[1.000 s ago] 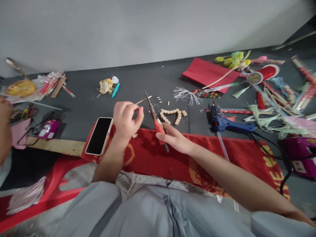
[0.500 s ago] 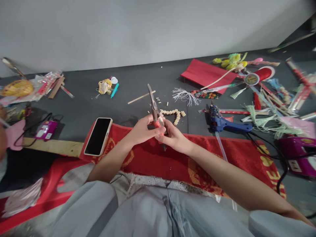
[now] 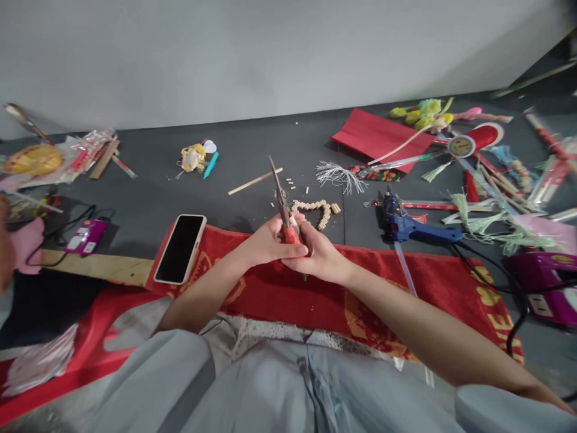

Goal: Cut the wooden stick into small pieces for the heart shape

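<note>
My left hand (image 3: 277, 243) is closed around the red handle of a pair of scissors (image 3: 281, 198), whose dark metal blades point up and away from me. My right hand (image 3: 322, 252) also has its fingers closed about the scissors' handle from the other side. A small pale piece shows between the hands, too covered to name. Just beyond my fingers lies a curved outline (image 3: 325, 211) made of short wooden bits. Near the blades are a thin wooden stick (image 3: 255, 181) and several tiny cut pieces (image 3: 291, 183).
A red towel (image 3: 270, 288) lines the front edge, with a phone (image 3: 180, 248) on its left. To the right are a blue glue gun (image 3: 415, 228), red paper (image 3: 378, 139), a thread spool (image 3: 478, 139) and tassels. At far left, another person's hand (image 3: 4, 240) is partly visible.
The scissors have turned slightly in my hands, and their handle now sits a little further right. My fingers have shifted slightly around it. The thin stick lies slightly further left.
</note>
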A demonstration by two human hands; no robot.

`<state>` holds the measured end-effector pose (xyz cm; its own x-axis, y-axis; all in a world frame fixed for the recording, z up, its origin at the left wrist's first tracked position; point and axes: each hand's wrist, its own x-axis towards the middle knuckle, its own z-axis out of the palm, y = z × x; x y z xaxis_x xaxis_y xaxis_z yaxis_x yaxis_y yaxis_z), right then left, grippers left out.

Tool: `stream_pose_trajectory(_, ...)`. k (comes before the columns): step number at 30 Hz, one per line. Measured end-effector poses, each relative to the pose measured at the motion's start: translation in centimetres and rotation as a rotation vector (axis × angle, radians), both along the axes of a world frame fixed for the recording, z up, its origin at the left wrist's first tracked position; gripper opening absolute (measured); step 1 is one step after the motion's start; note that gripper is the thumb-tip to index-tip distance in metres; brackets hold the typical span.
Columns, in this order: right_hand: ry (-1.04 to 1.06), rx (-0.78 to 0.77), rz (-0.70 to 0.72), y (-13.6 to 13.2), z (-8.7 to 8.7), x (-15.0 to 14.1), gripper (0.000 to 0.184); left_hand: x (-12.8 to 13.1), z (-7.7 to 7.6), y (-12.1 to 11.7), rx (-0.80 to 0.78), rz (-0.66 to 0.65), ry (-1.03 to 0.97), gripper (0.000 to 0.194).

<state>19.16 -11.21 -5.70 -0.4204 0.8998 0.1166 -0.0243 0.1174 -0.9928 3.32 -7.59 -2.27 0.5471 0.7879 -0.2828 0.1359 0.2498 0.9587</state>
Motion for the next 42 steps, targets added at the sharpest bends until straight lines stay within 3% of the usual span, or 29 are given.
stream_pose_trajectory(5, -0.064, 0.051, -0.018, 0.2, -0.2, 0.3, 0.046, 0.4, 0.0, -0.4, 0.029, 0.008, -0.017, 0.074)
stream_pose_trajectory(9, -0.123, -0.004, -0.033, 0.2, 0.2, 0.4, 0.048, 0.8, 0.3, -0.6, 0.059, 0.061, -0.010, 0.063)
stream_pose_trajectory(22, -0.091, -0.052, -0.062, -0.2, 1.1, 0.1, 0.045, 1.5, 0.7, -1.1, 0.035, 0.167, -0.069, 0.040)
stream_pose_trajectory(27, -0.088, -0.089, -0.044, -0.1, 1.0, 0.2, 0.046, 1.5, 0.6, -1.0, -0.033, 0.172, -0.052, 0.048)
stream_pose_trajectory(32, 0.016, -0.125, -0.019, 0.3, 0.3, 0.0, 0.049, 0.9, -0.1, -0.3, 0.007, 0.087, 0.027, 0.076)
stream_pose_trajectory(35, 0.059, -0.169, -0.036, 0.3, 0.3, 0.0, 0.056, 0.4, -0.3, 0.1, 0.111, 0.067, 0.013, 0.085)
stream_pose_trajectory(38, 0.017, -0.219, -0.080, 0.3, 0.5, 0.1, 0.058, -0.4, 0.0, 0.4, 0.320, 0.139, 0.026, 0.072)
stream_pose_trajectory(42, -0.023, -0.214, -0.117, 0.1, 0.8, 0.1, 0.054, -1.8, 1.0, 0.7, 0.884, 0.416, 0.375, 0.039)
